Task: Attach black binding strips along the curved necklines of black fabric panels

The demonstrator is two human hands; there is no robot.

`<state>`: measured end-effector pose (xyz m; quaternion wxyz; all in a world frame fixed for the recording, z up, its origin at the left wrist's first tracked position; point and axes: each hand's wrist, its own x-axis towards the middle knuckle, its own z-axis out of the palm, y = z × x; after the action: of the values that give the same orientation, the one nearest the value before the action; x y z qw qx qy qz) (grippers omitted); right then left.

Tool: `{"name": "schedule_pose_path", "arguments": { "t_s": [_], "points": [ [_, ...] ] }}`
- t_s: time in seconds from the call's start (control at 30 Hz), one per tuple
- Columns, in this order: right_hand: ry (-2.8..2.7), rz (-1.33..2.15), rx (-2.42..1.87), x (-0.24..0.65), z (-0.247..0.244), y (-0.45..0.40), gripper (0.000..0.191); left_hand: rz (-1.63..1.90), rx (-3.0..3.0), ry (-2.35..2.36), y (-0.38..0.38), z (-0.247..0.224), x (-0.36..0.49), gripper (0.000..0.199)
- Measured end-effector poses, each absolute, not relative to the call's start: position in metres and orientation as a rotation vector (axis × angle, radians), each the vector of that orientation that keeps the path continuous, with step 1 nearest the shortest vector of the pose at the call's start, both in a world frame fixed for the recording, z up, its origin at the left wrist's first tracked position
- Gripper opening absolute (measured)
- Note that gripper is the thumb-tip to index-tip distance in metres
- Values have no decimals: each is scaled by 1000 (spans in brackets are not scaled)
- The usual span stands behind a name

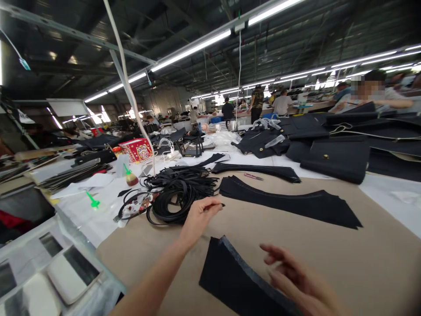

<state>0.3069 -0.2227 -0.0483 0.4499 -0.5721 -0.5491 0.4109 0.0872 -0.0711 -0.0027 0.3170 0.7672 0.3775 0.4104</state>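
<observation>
My left hand (pixel 201 216) is closed in a pinch beside a coil of black strips (pixel 176 199). A small black piece (pixel 223 205) pokes out from its fingertips; most of it is hidden. My right hand (pixel 292 274) is slightly blurred, fingers apart, above a curved black panel (pixel 226 267) with a greyish band along its edge. Whether the fingers touch the panel I cannot tell. Farther back lies a stack of curved black panels (pixel 286 204), and behind that a bundle of narrow black pieces (pixel 256 170). Thread snips (pixel 253 176) rest between them.
Tan board (pixel 158 259) covers the near table. A bottle with a green nozzle (pixel 130 176) and a green pointed cap (pixel 93 200) stand at left. Black bags (pixel 335 158) are piled at right. A white cable (pixel 126 79) hangs down. People (pixel 256 103) are beyond.
</observation>
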Motion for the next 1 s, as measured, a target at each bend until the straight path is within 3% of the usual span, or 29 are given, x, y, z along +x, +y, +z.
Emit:
{"name": "schedule_pose_path", "arguments": {
  "t_s": [0.1, 0.23, 0.43, 0.63, 0.83, 1.0],
  "points": [
    [-1244, 1164, -1128, 266, -23, -185, 62, 1108, 1953, 863, -102, 18, 106, 15],
    [-1212, 1246, -805, 231, 6, -158, 34, 1156, 1904, 785, -131, 49, 119, 10],
    [-1563, 1103, -692, 246, 52, -158, 24, 1590, 1916, 728, -142, 89, 110, 5],
    [-1953, 576, -893, 284, 92, -154, 19, 1819, 1449, 553, -145, 97, 96, 3],
    [-2247, 230, -1157, 324, 113, -168, 19, 1732, 1099, 615, -126, 74, 73, 7],
    [-2365, 83, -1341, 357, 101, -174, 21, 1540, 928, 732, -110, 44, 66, 7]
  ]
}}
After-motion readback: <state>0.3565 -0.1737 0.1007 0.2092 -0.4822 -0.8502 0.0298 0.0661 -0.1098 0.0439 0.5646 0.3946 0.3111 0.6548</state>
